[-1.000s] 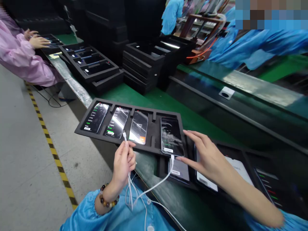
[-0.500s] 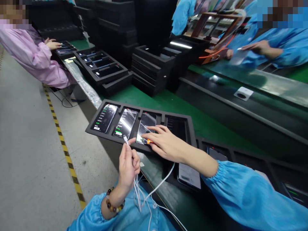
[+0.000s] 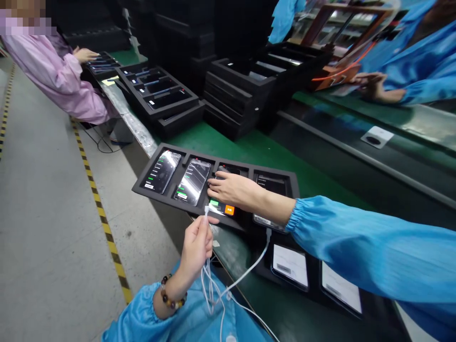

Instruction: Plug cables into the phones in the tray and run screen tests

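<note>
A black foam tray (image 3: pixel 149 190) on the green bench edge holds several phones with lit screens. My left hand (image 3: pixel 196 244) pinches the plug of a white cable (image 3: pixel 205 211) just below the third phone (image 3: pixel 223 207), with more white cables hanging from the fist. My right hand (image 3: pixel 233 189) lies fingers-down on that third phone, covering most of its screen. A second white cable (image 3: pixel 249 268) runs to the bottom of the fourth phone (image 3: pixel 269 221).
A second tray (image 3: pixel 313 294) with phones lies at lower right. Stacks of black trays (image 3: pixel 231 95) stand behind. A person in a pink coat (image 3: pixel 60 80) works at far left; a person in blue (image 3: pixel 409 71) across the conveyor. Yellow-black floor tape (image 3: pixel 103 223) runs alongside.
My right hand moved left from the fourth phone onto the third phone. My left hand brought the cable plug closer to that phone's bottom edge. The camera shifted, so the tray sits further right.
</note>
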Demonstrator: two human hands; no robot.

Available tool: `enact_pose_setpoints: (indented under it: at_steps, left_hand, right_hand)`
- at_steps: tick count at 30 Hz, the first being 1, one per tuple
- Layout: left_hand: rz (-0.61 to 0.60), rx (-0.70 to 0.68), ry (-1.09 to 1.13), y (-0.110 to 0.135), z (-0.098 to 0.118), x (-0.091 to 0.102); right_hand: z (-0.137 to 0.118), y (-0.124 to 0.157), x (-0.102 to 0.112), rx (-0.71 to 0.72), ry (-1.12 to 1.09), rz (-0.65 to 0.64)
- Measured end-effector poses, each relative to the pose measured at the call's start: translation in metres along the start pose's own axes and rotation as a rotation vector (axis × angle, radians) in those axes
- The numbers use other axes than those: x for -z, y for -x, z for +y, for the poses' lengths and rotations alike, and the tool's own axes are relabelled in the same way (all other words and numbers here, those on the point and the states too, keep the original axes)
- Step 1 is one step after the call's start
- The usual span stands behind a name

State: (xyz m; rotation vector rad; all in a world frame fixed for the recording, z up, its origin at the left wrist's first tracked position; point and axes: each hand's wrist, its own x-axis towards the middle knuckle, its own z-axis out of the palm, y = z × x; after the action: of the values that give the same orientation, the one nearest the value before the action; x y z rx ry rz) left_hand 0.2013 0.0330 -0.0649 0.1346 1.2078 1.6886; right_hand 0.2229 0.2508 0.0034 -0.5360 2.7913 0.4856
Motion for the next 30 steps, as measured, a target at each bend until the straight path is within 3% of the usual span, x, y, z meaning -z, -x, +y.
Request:
enact_pose_setpoints:
  at_steps: [6, 11, 19, 22, 26, 30]
  left_hand:
    - [-0.039, -0.023, -0.038, 0.001, 0.004, 0.002]
    - [-0.048, -0.016, -0.046, 0.013, 0.007, 0.011]
    - [-0.037, 0.044, -0.065, 0.028, -0.001, 0.025]
    - [-0.047, 0.058, -0.079, 0.028, -0.003, 0.024]
    - [-0.074, 0.073, -0.104, 0.029, -0.006, 0.022]
    - [-0.097, 0.074, -0.155, 0.030, -0.008, 0.022]
  right_hand:
    - [0.015, 0.002, 0.004, 0.127, 0.012, -0.013]
    - [0.028, 0.017, 0.013, 0.103, -0.108, 0.036]
    - [0.001, 0.028, 0.025, 0.097, -0.205, 0.067]
    - [0.000, 0.033, 0.024, 0.047, -0.354, 0.090]
    - [0.007, 0.028, 0.023, -0.125, -0.607, 0.098]
    - [0.009, 0.007, 0.015, -0.252, -0.640, 0.056]
